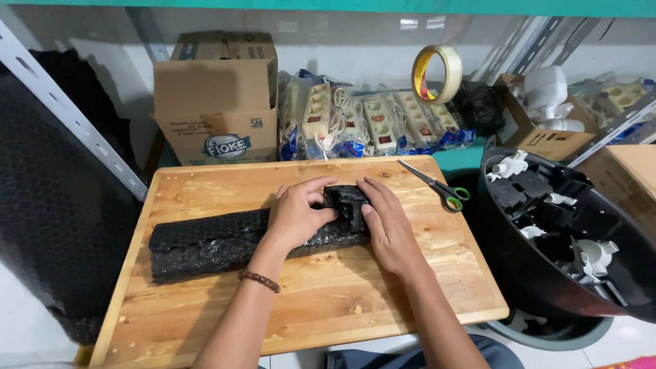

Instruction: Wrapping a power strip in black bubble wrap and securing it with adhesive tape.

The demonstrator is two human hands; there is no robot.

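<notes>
A long strip of black bubble wrap (pixel 205 242) lies across a wooden board (pixel 321 301). At its right end sits a black plastic part (pixel 347 201), half rolled into the wrap. My left hand (pixel 298 213) presses on the wrap and the part from the left, fingers curled over it. My right hand (pixel 386 222) lies flat against the part's right side, thumb touching it. A beaded bracelet (pixel 260 280) is on my left wrist.
Green-handled scissors (pixel 437 186) lie on the board's far right corner. Behind stand a cardboard box (pixel 217 99), bagged power strips (pixel 369 123) and a tape roll (pixel 436 72). A black tub (pixel 547 273) with black and white plastic parts is at right. A black wrap roll (pixel 48 205) stands at left.
</notes>
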